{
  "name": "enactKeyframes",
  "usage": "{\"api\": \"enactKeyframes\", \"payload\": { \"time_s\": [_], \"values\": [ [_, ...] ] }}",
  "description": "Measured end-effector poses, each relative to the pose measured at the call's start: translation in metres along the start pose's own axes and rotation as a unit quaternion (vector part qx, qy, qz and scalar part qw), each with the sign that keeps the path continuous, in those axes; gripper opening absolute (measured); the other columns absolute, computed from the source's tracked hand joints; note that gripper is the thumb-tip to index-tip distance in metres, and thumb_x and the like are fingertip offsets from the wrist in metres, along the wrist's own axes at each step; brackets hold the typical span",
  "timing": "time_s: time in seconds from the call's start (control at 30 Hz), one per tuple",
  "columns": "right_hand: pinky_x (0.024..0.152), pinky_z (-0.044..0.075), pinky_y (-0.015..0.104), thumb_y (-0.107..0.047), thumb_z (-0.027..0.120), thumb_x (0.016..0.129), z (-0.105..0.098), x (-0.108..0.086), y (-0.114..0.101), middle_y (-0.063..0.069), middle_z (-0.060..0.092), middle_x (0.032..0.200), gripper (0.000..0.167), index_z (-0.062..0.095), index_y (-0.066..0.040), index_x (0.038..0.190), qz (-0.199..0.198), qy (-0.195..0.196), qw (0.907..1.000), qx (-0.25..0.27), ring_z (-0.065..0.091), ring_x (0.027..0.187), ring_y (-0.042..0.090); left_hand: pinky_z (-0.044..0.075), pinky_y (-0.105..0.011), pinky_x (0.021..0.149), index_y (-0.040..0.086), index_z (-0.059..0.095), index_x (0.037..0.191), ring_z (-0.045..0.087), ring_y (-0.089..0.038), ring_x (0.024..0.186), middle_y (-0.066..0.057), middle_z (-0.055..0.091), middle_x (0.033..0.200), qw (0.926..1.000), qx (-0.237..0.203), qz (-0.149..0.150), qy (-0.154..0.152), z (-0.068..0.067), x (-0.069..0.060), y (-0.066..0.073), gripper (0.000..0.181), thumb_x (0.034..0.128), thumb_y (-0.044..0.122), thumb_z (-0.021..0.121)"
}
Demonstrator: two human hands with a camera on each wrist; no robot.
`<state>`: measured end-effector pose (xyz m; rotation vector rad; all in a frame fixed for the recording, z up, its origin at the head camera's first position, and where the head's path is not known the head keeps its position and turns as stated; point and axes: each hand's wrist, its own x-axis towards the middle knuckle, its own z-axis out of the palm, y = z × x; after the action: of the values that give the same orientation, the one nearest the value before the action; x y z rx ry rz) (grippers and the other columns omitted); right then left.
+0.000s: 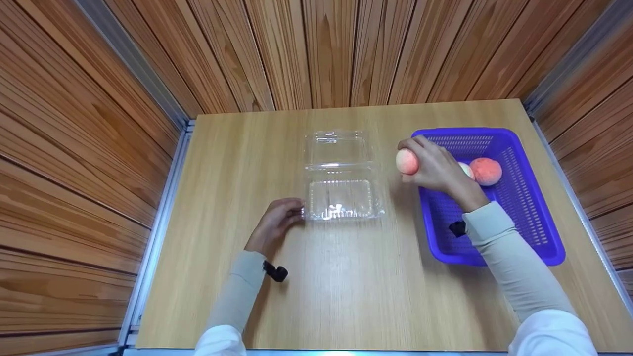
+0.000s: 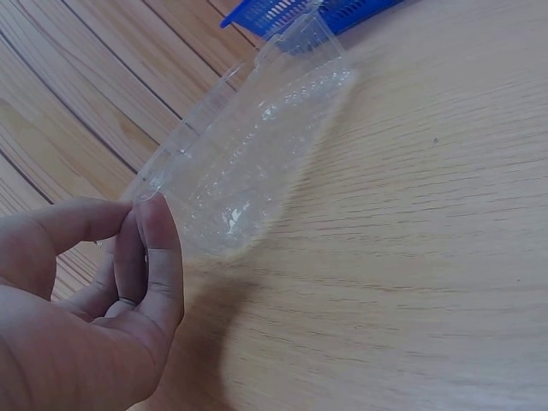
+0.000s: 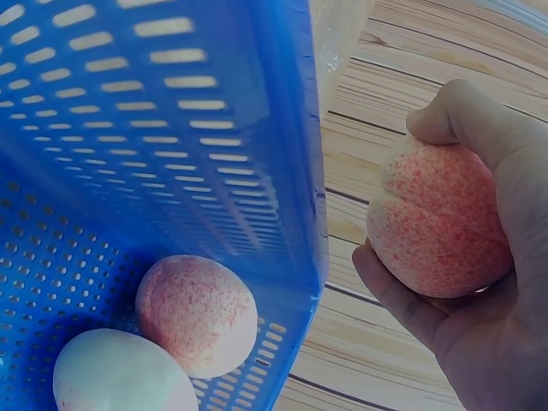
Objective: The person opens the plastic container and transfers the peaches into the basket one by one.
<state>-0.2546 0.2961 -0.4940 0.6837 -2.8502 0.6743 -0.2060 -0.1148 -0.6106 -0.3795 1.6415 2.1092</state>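
Note:
A clear plastic clamshell box (image 1: 341, 198) lies on the table with its lid (image 1: 339, 147) folded back, away from the person. My left hand (image 1: 280, 217) pinches the near left corner of the box's rim between thumb and fingertips; the left wrist view shows the clear rim (image 2: 150, 190) at those fingertips. In my right hand (image 1: 434, 165) is a pink and cream peach (image 3: 441, 218), gripped between thumb and fingers. That hand is raised by the left rim of a purple-blue basket (image 1: 536, 212). Two more peaches, one pink (image 3: 197, 315) and one paler (image 3: 120, 377), lie inside the basket.
The wooden table (image 1: 341, 296) carries the box at its middle and the basket at its right. Wood-plank walls (image 1: 326, 54) stand behind and at both sides, with metal rails (image 1: 158, 222) along the table's sides.

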Motion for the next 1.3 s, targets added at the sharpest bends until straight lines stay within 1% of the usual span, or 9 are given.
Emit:
{"api": "enactKeyframes", "payload": {
  "time_s": [0.2, 0.37, 0.57, 0.63, 0.77, 0.9, 1.03, 1.13, 1.3],
  "values": [
    [0.085, 0.053, 0.063, -0.017, 0.089, 0.068, -0.002, -0.003, 0.005, 0.017, 0.066, 0.121, 0.063, 0.065, -0.010, 0.125, -0.003, 0.005, 1.0000, 0.001, 0.066, 0.105, 0.040, 0.063, -0.032, 0.088, -0.009, 0.070, 0.121, 0.071, -0.027, 0.103, -0.021, 0.072, 0.116, 1.0000, -0.004, -0.003, 0.006, -0.001, 0.000, -0.001, 0.024, 0.1016, 0.004, 0.065],
    [0.085, 0.053, 0.063, -0.017, 0.089, 0.069, -0.003, -0.006, 0.009, 0.018, 0.066, 0.119, 0.062, 0.065, -0.009, 0.124, -0.002, 0.003, 1.0000, -0.003, 0.066, 0.103, 0.039, 0.063, -0.033, 0.087, -0.008, 0.070, 0.121, 0.070, -0.026, 0.102, -0.020, 0.072, 0.115, 0.9999, -0.010, -0.006, 0.004, -0.001, 0.000, -0.001, 0.023, 0.1020, 0.004, 0.065],
    [0.084, 0.053, 0.064, -0.019, 0.088, 0.070, -0.005, -0.009, 0.011, 0.017, 0.065, 0.121, 0.060, 0.065, -0.010, 0.124, 0.006, 0.004, 1.0000, -0.003, 0.065, 0.105, 0.039, 0.063, -0.033, 0.087, -0.006, 0.072, 0.116, 0.070, -0.026, 0.101, -0.020, 0.073, 0.113, 0.9998, -0.016, -0.009, 0.011, -0.001, -0.001, -0.002, 0.018, 0.1017, 0.003, 0.065],
    [0.083, 0.054, 0.063, -0.019, 0.088, 0.070, -0.005, -0.010, 0.012, 0.017, 0.065, 0.121, 0.060, 0.065, -0.010, 0.124, 0.007, 0.004, 1.0000, -0.004, 0.065, 0.104, 0.038, 0.063, -0.033, 0.087, -0.006, 0.072, 0.116, 0.070, -0.026, 0.101, -0.020, 0.073, 0.113, 0.9998, -0.016, -0.009, 0.012, -0.001, -0.001, -0.002, 0.019, 0.1013, 0.003, 0.065],
    [0.082, 0.055, 0.062, -0.019, 0.089, 0.069, -0.006, -0.012, 0.014, 0.017, 0.065, 0.120, 0.061, 0.065, -0.010, 0.124, 0.004, 0.006, 0.9999, -0.008, 0.066, 0.104, 0.039, 0.063, -0.034, 0.089, -0.011, 0.069, 0.120, 0.070, -0.024, 0.099, -0.019, 0.072, 0.112, 0.9999, -0.017, 0.001, 0.001, -0.001, -0.001, -0.003, 0.023, 0.1017, 0.002, 0.064],
    [0.082, 0.055, 0.062, -0.017, 0.090, 0.069, -0.008, -0.016, 0.016, 0.016, 0.065, 0.119, 0.061, 0.065, -0.010, 0.124, 0.007, 0.004, 0.9999, -0.010, 0.065, 0.104, 0.038, 0.062, -0.033, 0.087, -0.015, 0.066, 0.122, 0.070, -0.023, 0.097, -0.018, 0.072, 0.109, 0.9997, -0.019, 0.012, -0.007, -0.001, 0.000, -0.004, 0.025, 0.1025, 0.000, 0.062],
    [0.081, 0.056, 0.062, -0.016, 0.090, 0.069, -0.011, -0.020, 0.018, 0.016, 0.064, 0.117, 0.062, 0.065, -0.009, 0.125, 0.014, 0.005, 0.9998, -0.011, 0.065, 0.101, 0.037, 0.062, -0.033, 0.087, -0.017, 0.064, 0.125, 0.070, -0.023, 0.096, -0.018, 0.072, 0.109, 0.9998, -0.014, 0.011, -0.012, 0.000, 0.000, -0.002, 0.028, 0.1025, 0.000, 0.060],
    [0.083, 0.056, 0.062, -0.015, 0.090, 0.069, -0.013, -0.023, 0.019, 0.017, 0.064, 0.120, 0.063, 0.065, -0.008, 0.126, 0.021, 0.007, 0.9997, -0.009, 0.065, 0.102, 0.037, 0.062, -0.033, 0.088, -0.017, 0.064, 0.125, 0.071, -0.025, 0.098, -0.020, 0.072, 0.112, 0.9998, -0.013, 0.008, -0.014, 0.000, 0.001, -0.001, 0.029, 0.1025, 0.000, 0.060],
    [0.084, 0.056, 0.062, -0.015, 0.088, 0.071, -0.015, -0.029, 0.023, 0.018, 0.064, 0.123, 0.062, 0.064, -0.009, 0.128, 0.031, 0.006, 0.9995, -0.006, 0.065, 0.105, 0.038, 0.062, -0.034, 0.088, -0.015, 0.066, 0.122, 0.071, -0.025, 0.099, -0.020, 0.071, 0.113, 0.9998, -0.018, 0.006, -0.009, 0.000, 0.001, 0.000, 0.026, 0.1017, -0.001, 0.061]
  ]
}}
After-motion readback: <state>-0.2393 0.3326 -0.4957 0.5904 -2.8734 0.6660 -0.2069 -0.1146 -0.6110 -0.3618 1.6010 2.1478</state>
